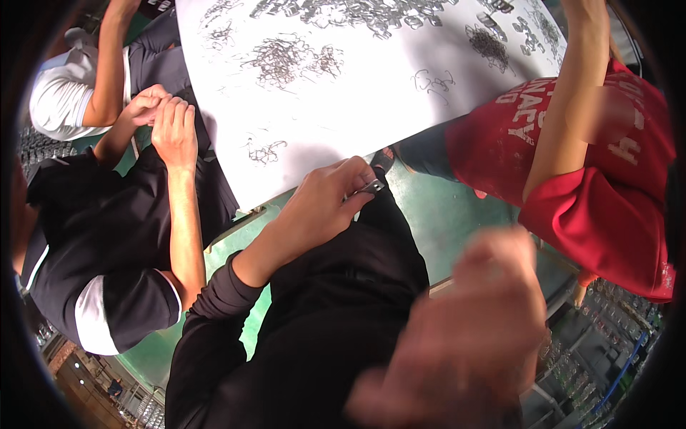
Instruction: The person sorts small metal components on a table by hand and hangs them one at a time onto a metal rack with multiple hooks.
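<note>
My left hand [325, 200] is closed in a pinch above my lap, just off the near edge of the white table. Between its thumb and fingers sits a small flat metal piece [373, 186], grey, with what looks like a hole near its end. Most of that piece is hidden by the fingers. My right hand [471, 307] is raised close to the camera, right of my lap. Motion smears it badly, so neither its fingers nor anything in them can be made out.
The white tabletop [357, 129] carries tangled thin dark wire pieces [279, 61], a smaller tangle [266, 149] and a heap of metal parts [386, 18]. A person in black [107, 236] sits at left, hands together. Someone in a red shirt [586, 179] is at right.
</note>
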Motion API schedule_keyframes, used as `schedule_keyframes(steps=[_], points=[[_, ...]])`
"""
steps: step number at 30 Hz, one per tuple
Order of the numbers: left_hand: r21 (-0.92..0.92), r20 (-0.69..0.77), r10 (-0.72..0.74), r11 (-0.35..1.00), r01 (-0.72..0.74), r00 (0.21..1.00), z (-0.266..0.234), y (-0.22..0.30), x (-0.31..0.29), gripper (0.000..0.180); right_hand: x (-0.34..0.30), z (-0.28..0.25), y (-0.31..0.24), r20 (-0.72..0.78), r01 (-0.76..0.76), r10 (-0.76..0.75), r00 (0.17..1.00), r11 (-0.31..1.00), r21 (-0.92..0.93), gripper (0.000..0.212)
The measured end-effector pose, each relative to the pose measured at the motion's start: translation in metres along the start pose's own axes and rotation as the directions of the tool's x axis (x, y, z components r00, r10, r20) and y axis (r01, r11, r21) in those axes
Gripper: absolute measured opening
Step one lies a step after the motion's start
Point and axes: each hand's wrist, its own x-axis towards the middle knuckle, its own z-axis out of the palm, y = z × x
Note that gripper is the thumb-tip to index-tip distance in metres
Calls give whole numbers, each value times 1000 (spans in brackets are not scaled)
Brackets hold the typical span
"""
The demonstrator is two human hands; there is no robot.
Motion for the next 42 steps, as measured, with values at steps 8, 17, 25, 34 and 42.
schedule_keyframes(steps=[8,17,25,34,42], points=[[-28,-133,87,995,-92,987,15,-13,-11,18,50,13,29,-82,-143,137,987,987,-73,15],[-145,-313,-51,989,6,948,25,-13,-26,16,52,191,291,87,-509,578,811,771,-382,38],[-151,-326,-47,988,-3,944,31,-22,-32,16,73,155,279,266,-708,675,688,705,40,31],[-165,-292,-71,986,23,954,34,-29,-36,18,62,115,241,76,-499,508,858,860,-111,25],[-140,-354,-7,989,-45,935,39,-44,-34,13,67,48,25,227,146,-223,948,938,314,14]])
